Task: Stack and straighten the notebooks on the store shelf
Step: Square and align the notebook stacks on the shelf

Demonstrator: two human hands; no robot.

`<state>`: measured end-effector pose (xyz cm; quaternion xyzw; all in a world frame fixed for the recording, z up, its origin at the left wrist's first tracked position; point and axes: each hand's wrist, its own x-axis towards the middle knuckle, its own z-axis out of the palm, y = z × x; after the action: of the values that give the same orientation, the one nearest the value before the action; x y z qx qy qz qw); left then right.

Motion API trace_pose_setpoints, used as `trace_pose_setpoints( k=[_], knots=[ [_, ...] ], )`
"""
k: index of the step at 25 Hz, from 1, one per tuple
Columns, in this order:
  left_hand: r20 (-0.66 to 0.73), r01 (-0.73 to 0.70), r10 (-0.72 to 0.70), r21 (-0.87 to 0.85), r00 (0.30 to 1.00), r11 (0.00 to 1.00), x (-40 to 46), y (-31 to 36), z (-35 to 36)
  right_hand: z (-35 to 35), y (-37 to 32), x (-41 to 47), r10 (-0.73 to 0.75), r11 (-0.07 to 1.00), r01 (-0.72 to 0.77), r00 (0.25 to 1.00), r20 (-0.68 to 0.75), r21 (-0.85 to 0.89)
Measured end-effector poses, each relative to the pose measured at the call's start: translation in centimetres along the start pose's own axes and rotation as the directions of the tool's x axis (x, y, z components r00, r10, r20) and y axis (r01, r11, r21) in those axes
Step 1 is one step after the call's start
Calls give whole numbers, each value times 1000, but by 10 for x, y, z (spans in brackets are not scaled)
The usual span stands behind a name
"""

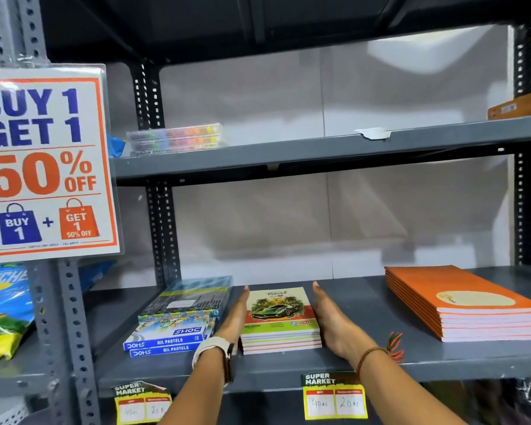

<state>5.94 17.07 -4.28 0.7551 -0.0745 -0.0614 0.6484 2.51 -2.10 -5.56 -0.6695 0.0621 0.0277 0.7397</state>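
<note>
Squaring up the pile is where you're at right now, I'd say. Your left hand (232, 317) is flat and open, fingers together, pressed along the left edge of the small notebook stack (280, 325), and your right hand (331, 322) is doing the same on the right edge, so the stack sits sandwiched between your palms on the grey shelf (350, 360). Neither hand is pinching or gripping anything, just flat pressure from both sides.

The sides look pretty flush already. The front spines still show a little stepping, so my guess is the next move wants a tap or push from the front edge toward the back, keeping both palms as guides so nothing fans out. Go gentle, the top cover with the green car looks slick enough to slide.

Just off your left hand, nearly touching your wrist, are the oil pastel boxes (166, 343) with a clear-lidded case (193, 294) lying on top of them. Watch your elbow there. Well off to the right of your right hand is the orange notebook pile (469, 305), which looks stacked but sits angled compared to the shelf's front lip, so it probably needs straightening after this one.

Container-wise, above your hands on the upper shelf there's a clear plastic box (175, 138) with what look like coloured pens or crayons inside. Can't tell which from here.
</note>
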Motion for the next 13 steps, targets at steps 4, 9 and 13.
trace_pose_setpoints(
  k=[4, 9, 13],
  knots=[
    [107, -115, 81, 363, 991, 925, -25, -20, -16, -31, 9, -23, -229, 726, 164, 973, -10, -667],
    [71, -184, 171, 456, 983, 871, -28, -49, -26, -42, 26, -29, -293, 465, 259, 948, 129, -846],
    [54, -185, 179, 404, 982, 896, -24, -51, -27, -40, 25, -29, -336, 439, 253, 936, 104, -862]
  ],
)
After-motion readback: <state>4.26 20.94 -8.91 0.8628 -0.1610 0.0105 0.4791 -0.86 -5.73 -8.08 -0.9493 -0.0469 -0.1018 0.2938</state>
